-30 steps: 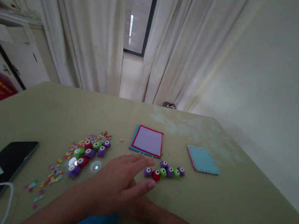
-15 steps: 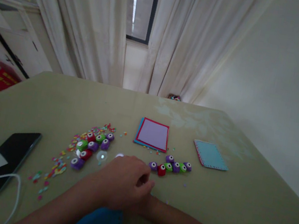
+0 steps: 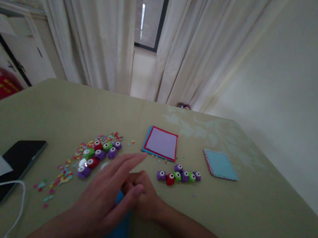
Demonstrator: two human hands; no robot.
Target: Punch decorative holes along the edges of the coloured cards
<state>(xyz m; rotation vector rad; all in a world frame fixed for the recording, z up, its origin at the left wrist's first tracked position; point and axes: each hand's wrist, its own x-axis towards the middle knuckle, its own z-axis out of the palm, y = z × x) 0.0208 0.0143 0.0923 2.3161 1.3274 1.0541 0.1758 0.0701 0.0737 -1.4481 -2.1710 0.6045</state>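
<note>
The left hand (image 3: 106, 191) is covering part of the blue sheet (image 3: 120, 231), which is lying at the near side of the desk (image 3: 221, 220); its fingers are extending straight, the thumb standing apart. The right hand (image 3: 143, 196) is curling its fingers just beside it, and whether it is gripping anything is staying hidden. Good handling is probably depending on steadying the sheet lightly without creasing it, while keeping both wrists clear of the eyed beads (image 3: 99, 154) and confetti (image 3: 65, 178) that are lying nearby.
</note>
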